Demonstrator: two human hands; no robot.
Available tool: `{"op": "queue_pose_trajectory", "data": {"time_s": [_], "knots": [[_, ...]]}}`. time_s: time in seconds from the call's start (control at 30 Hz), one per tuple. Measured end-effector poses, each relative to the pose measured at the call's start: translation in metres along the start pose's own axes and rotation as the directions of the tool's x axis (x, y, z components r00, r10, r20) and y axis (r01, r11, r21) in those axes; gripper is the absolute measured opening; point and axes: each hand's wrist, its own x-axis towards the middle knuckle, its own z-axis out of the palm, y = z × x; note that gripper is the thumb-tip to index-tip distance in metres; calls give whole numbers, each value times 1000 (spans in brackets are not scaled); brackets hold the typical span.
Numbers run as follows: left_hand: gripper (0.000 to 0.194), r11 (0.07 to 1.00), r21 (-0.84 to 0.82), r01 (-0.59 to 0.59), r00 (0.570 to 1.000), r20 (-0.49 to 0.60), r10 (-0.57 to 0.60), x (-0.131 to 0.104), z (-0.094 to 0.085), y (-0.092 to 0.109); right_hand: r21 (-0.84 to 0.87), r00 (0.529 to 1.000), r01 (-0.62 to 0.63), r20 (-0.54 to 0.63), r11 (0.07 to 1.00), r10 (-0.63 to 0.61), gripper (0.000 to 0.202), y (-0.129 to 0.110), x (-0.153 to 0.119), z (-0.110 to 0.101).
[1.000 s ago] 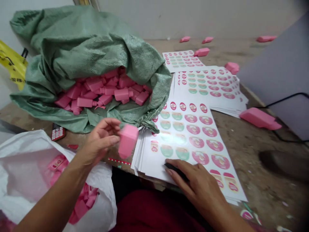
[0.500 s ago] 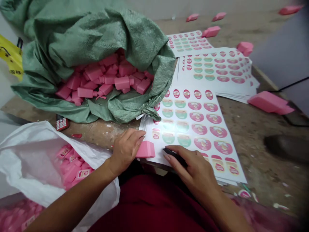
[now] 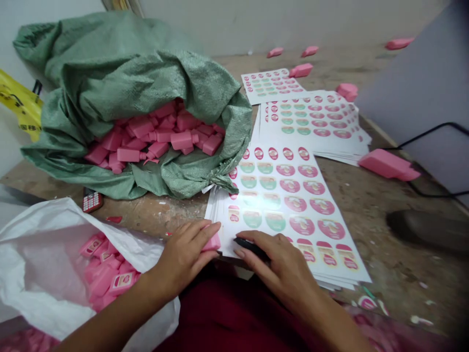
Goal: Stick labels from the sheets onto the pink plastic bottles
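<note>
My left hand [image 3: 186,252] is wrapped over a small pink bottle [image 3: 212,241] at the near left corner of the sticker sheets. Between the thumb and fingers of my right hand [image 3: 278,259] is a slim black tool [image 3: 252,248], its tip pointing left toward the bottle. Under and beside both hands lies a stack of white sheets [image 3: 229,237] with rows of pink, green and red-cream stickers.
A green woven sack [image 3: 124,78] full of pink bottles lies open at the back left. A white bag [image 3: 44,239] holds labelled bottles. More sheets [image 3: 322,144], loose bottles [image 3: 388,164] and a red phone [image 3: 91,200] lie around.
My left hand has closed further round the pink bottle, covering more of it. The view has shifted slightly, and my right hand still holds the black tool.
</note>
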Motion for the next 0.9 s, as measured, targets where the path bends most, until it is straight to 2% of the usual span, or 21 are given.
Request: {"op": "queue_pose_trajectory", "data": {"time_s": [0.03,0.07,0.1,0.17,0.2,0.23,0.27,0.3,0.37,0.5,0.57,0.73,0.9], "knots": [[47,984,-139,112,993,-8,-114,6,-4,3,-10,999,-33,-13,999,33,29,4,2,-2],[51,922,-313,229,970,-4,-242,12,-8,7,-19,997,-74,-38,997,73,30,7,6,-4],[54,800,-499,333,929,27,-369,20,-12,11,-23,993,-108,-57,994,106,30,11,10,-5],[55,430,-788,440,824,164,-542,38,-16,18,-25,986,-152,-77,988,150,30,17,22,-6],[54,244,-860,448,785,248,-568,47,-16,20,-31,983,-168,-77,985,165,29,19,28,-6],[51,99,-891,443,764,317,-562,56,-15,22,-43,981,-183,-75,982,180,28,21,34,-5],[48,4,-901,435,755,362,-546,64,-12,23,-61,979,-200,-63,978,196,27,22,40,-4],[46,-46,-900,433,756,390,-526,71,-9,23,-84,975,-218,-53,972,214,26,22,44,-3],[46,-42,-896,441,772,403,-492,82,0,21,-129,967,-253,-56,959,248,23,23,50,-1],[41,126,-914,386,841,293,-455,96,13,11,-165,963,-269,-72,949,261,16,23,53,2],[41,165,-924,345,866,245,-436,101,15,6,-182,966,-254,-89,950,242,15,23,52,3],[41,164,-921,353,873,262,-412,105,14,2,-264,975,-211,-127,941,182,19,22,53,5],[40,169,-917,360,872,267,-410,105,13,4,-307,975,-213,-136,928,178,18,21,54,5]]}}
